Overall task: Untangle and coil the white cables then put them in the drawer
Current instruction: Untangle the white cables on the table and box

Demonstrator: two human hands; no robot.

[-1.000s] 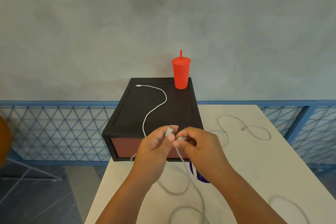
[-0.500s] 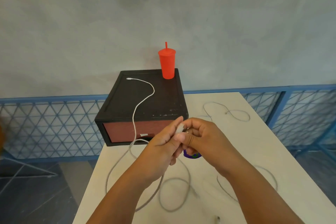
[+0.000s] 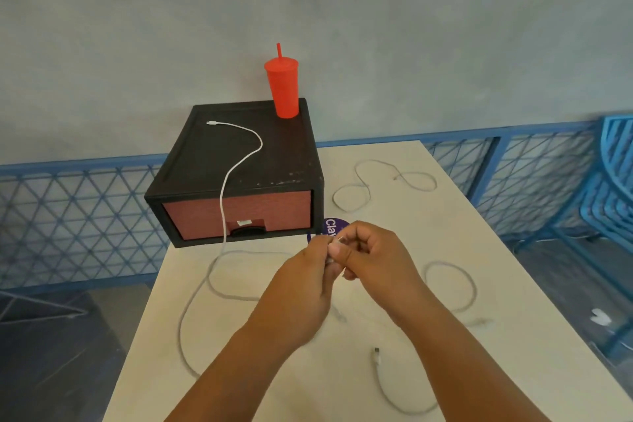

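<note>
Grey wall and a blue lattice railing (image 3: 68,216) back the white counter (image 3: 486,247), where a black box holds the red-fronted drawer (image 3: 274,209), closed, with a red tumbler (image 3: 282,89) on the box's far right corner. White cables are spread about. The draped cable (image 3: 222,195) runs across the box top, down over the drawer front and into slack loops on the counter. The far cable (image 3: 368,187) curls beyond my hands, the right loop (image 3: 474,288) lies well apart from it, and the near cable (image 3: 376,351) ends in a connector beside my right forearm. My left hand (image 3: 301,295) and right hand (image 3: 373,260) meet above the counter in front of the drawer, the fingers of both curled in and pinching a small pale cable end (image 3: 335,243) between them. I judge these leads light, limp and a little springy, with smooth jackets that will slip through a loose pinch. I would take hold just behind a plug, on the thicker collar, and feed the length through rather than tug. The draped cable should slide off the box with little pull, though it crosses the drawer's handle notch and could catch there. My knuckles cover the pinched end, so it may belong to the draped cable, but I cannot trace it. A purple disc (image 3: 330,226) lettered "Cla" is half hidden behind my hands. Any crossings under my forearms are out of sight, as is the drawer's inside.
</note>
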